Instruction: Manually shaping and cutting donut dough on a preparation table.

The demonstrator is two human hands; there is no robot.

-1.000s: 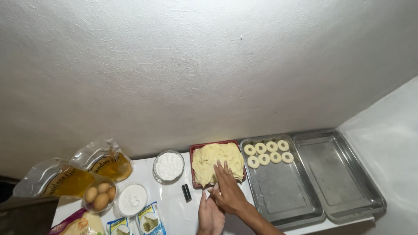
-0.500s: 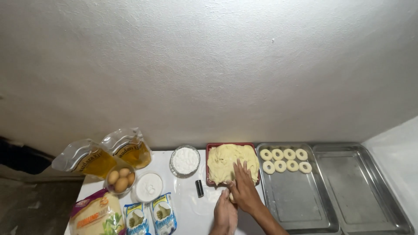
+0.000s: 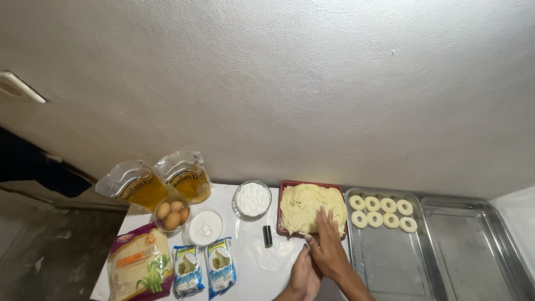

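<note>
While the right hand (image 3: 329,248) lies flat, fingers spread, on the dough (image 3: 309,206) at lower centre, the left hand (image 3: 302,274) beneath it looks loosely open, holding nothing.

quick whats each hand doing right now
Left hand: fingers together, low beside the right hand; holding anything cannot be told.
Right hand: open, flat on the yellow dough.
</note>
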